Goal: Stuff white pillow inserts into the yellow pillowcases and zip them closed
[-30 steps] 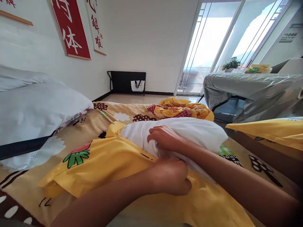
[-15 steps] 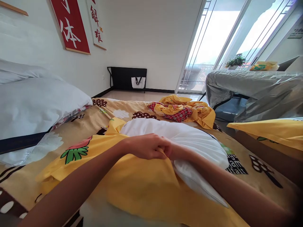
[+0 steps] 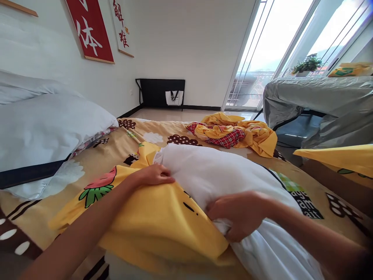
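A white pillow lies partly inside a yellow pillowcase with a strawberry print. My left hand is closed on the pillowcase's opening edge, at the pillow's left side. On the right, my right hand has its fingers curled into the white pillow beside the lower edge of the pillowcase opening. Its fingertips are partly hidden in the fabric. The pillow's right part is outside the case.
Patterned bedding lies beneath. Another white pillow rests at the left. Crumpled yellow and red plaid fabric lies toward the far edge. More yellow fabric is at the right, before a covered table.
My hands were together at the pillowcase edge and are now apart. The right hand has moved right and down onto the pillow; the left has shifted left. The case opening has spread.
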### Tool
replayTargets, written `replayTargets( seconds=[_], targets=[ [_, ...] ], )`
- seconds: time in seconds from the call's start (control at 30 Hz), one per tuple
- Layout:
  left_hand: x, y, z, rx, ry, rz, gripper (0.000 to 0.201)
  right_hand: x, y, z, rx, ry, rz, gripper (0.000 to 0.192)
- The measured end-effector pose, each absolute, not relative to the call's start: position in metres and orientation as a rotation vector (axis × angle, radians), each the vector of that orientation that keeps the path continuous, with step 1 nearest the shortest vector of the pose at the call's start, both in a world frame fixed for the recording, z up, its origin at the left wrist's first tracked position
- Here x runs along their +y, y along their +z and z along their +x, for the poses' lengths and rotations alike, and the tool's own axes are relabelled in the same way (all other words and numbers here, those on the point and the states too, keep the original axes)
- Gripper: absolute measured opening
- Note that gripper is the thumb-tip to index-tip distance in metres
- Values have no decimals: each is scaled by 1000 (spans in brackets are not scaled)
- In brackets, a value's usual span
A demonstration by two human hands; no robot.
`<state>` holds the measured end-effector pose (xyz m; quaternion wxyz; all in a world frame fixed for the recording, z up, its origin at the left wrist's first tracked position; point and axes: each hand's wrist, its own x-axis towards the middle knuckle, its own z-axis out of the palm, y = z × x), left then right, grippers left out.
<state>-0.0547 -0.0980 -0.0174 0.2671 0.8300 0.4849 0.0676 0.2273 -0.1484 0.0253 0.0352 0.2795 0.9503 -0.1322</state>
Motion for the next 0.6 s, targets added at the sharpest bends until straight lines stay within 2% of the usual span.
replayTargets(
  seconds=[0.07,0.1,0.13,0.23,0.3,0.47,0.6],
  targets=[
    [-104,-24,-53,1288,142,2259,43,-124,52,225,2629,-928,631,43],
    [-106,-26,-51,1282,116,2258,43,-108,63,224,2570,-1001,674,43],
    [-109,-26,-48,1288,92,2256,43,-90,70,221,2636,-938,840,43],
    [-116,-23,-41,1346,17,2270,48,-41,66,211,2937,-297,1322,57],
    [-122,-21,-38,1388,-6,2297,50,-20,46,201,2973,-64,1380,68],
    [-133,-22,-44,1507,124,2348,48,-13,-11,175,2874,-144,1291,81],
    [-119,-17,-58,1750,327,2353,32,-34,-22,170,2860,-102,1282,74]
  ],
)
